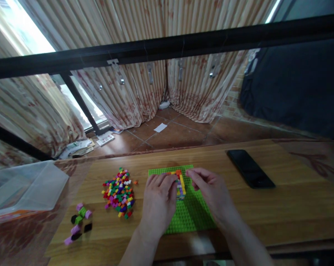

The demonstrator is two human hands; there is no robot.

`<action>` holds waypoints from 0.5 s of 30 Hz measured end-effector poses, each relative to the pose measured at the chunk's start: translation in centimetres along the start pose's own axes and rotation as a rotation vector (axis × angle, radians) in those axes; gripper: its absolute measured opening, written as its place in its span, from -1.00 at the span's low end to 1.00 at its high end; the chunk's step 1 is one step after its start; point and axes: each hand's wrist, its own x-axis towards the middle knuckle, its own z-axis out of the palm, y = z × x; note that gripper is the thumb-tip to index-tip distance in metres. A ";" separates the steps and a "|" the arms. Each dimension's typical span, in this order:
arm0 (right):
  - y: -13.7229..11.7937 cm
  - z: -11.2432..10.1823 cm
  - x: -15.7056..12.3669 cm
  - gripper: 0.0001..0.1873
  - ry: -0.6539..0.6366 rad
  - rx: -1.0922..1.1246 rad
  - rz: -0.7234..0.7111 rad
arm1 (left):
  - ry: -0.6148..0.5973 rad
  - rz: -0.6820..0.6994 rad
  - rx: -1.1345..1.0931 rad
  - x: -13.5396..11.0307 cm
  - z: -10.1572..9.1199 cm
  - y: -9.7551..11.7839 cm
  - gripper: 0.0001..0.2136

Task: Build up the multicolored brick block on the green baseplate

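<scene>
nearest you, your left hand [160, 197] lies over the green studded baseplate [189, 220], its fingers bent and bunched at the left side of the small brick build [183, 189], perhaps to steady it; you cannot tell from here whether they grip a piece. your right hand [210, 184] hangs just to the right, thumb and first finger nearly meeting, too small a gap to show if a brick sits between them. the build sits on the far half of the baseplate, between your 2 hands, likely so both can reach it, though your left hand hides much of it. to your left are the larger pink, green and black pieces [82, 212], apart from the heap of tiny bricks [118, 194], probably sorted by size; your left hand stands between that heap and the build. a black phone [250, 169] lies to the right on the wooden surface [297, 199], well away from your fingers. a clear plastic bin [54, 181] is at far left. beyond, a white paper [160, 128] lies on the tiled floor [180, 129], and a dark bar [167, 47] crosses before the pleated curtains [133, 96].
</scene>
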 end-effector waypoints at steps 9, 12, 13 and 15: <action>0.5 0.0 -0.3 -0.66 -0.071 -0.180 -0.054 | -0.005 -0.009 0.076 0.3 0.7 -0.1 -0.82; 0.6 0.1 -0.3 -0.65 -0.073 -0.181 -0.027 | -0.015 -0.023 0.075 0.3 0.8 0.0 -0.81; 0.7 0.1 -0.4 -0.65 -0.075 -0.179 -0.017 | -0.018 -0.026 0.075 0.3 0.8 0.0 -0.81; 0.8 0.2 -0.4 -0.64 -0.080 -0.178 -0.001 | -0.018 -0.023 0.075 0.4 0.8 0.0 -0.82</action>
